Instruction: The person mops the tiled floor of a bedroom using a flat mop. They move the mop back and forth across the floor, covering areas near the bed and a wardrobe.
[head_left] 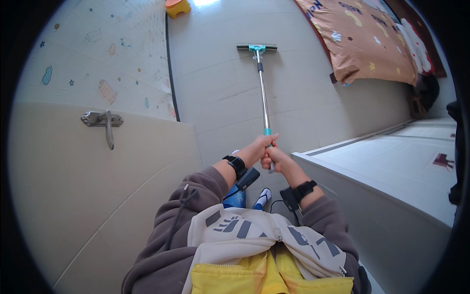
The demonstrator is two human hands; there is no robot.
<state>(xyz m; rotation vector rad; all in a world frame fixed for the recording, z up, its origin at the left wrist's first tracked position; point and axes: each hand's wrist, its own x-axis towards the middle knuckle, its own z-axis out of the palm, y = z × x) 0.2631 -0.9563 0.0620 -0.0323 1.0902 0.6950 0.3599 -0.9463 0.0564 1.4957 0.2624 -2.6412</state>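
Observation:
A sponge mop with a grey head (257,47), teal fittings and a steel pole lies stretched out ahead of me, its head on the tiled floor (227,106). Both hands are wrapped around the teal grip at the near end of the pole. My left hand (265,145) is the upper one, nearer the mop head. Just below it, my right hand (275,158) closes on the same handle, whose rounded end shows under the fingers. Black straps with small devices are on both wrists.
A pale door with a metal lever handle (108,128) stands at left, beside a patterned white surface (128,58). An orange and yellow stool (177,8) is at the top. On the right are a bed with a peach printed cover (371,47) and a white cabinet (367,183).

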